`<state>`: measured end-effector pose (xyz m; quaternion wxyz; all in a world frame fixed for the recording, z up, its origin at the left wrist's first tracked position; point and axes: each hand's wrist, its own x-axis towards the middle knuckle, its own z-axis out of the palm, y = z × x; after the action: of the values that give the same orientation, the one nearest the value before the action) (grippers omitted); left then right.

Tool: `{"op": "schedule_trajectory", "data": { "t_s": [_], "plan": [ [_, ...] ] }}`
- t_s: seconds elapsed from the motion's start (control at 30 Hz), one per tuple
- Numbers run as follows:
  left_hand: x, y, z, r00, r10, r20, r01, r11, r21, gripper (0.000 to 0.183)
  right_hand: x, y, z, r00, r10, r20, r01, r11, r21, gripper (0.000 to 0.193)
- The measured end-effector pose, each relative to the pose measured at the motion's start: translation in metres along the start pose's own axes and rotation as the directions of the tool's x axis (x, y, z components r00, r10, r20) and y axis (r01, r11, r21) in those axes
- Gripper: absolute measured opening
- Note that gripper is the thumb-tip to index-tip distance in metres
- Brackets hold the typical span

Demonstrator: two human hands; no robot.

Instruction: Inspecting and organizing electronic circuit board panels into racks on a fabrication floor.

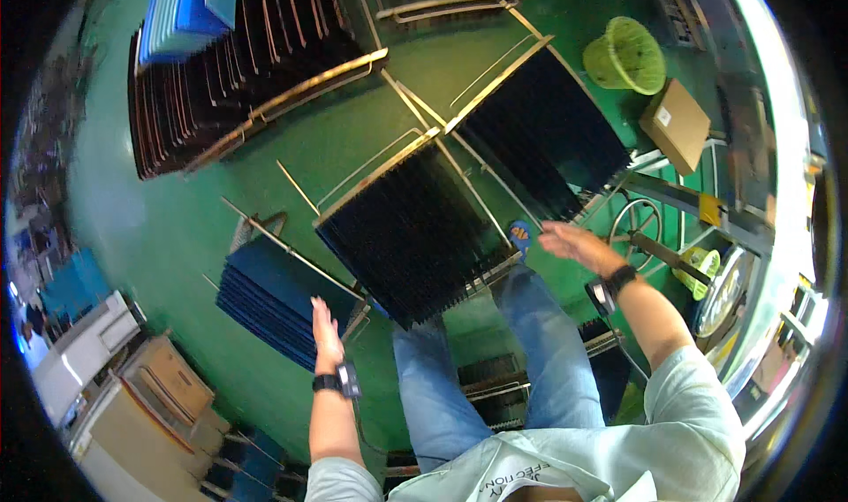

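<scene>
My left hand (326, 332) is held with its fingers stretched out flat, nothing in it. It is nearest to a leaning bundle of dark blue sheets (265, 292) with a pale rod along one edge; I cannot tell whether it touches them. Between my two hands lies a rack of closely set black sheets (402, 237), framed by yellowish bars. My right hand (572, 244) has its fingers extended too and holds nothing. Just beyond it is a second rack of black sheets (543, 126). A dark device is strapped to each wrist.
Dark sheets with light edges (238, 87) fill a larger rack at the far left, with light blue sheets (187, 16) over it. At right are a yellow-green basket (625, 57), a cardboard box (676, 126) and a handwheel (636, 230) on a metal frame. Brown cartons (163, 387) stand lower left.
</scene>
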<state>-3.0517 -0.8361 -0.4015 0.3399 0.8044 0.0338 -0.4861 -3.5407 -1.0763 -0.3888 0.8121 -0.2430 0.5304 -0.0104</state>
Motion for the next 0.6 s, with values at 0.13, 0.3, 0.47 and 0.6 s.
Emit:
{"op": "schedule_trajectory", "data": {
  "t_s": [0.13, 0.3, 0.47, 0.6],
  "plan": [
    [-0.093, -0.026, -0.041, 0.997, -0.078, -0.027, 0.082, 0.929, 0.361, 0.036, -0.136, 0.043, -0.008, 0.982, 0.066, -0.178, -0.055, 0.996, 0.067, 0.045],
    [-0.181, -0.031, -0.053, 0.555, -0.59, 0.586, 0.539, 0.792, 0.287, 0.026, -0.293, 0.107, -0.014, 0.903, 0.106, -0.417, -0.069, 0.992, 0.103, 0.032],
    [-0.24, 0.007, -0.003, 0.806, -0.484, 0.341, 0.289, 0.825, 0.486, 0.056, -0.375, 0.161, -0.013, 0.725, 0.261, -0.638, -0.059, 0.946, 0.32, 0.024],
    [-0.191, 0.062, 0.037, 0.788, -0.434, 0.436, 0.147, 0.822, 0.551, 0.052, -0.398, 0.175, 0.025, 0.664, 0.166, -0.729, 0.183, 0.91, 0.373, 0.025]
  ]
}}
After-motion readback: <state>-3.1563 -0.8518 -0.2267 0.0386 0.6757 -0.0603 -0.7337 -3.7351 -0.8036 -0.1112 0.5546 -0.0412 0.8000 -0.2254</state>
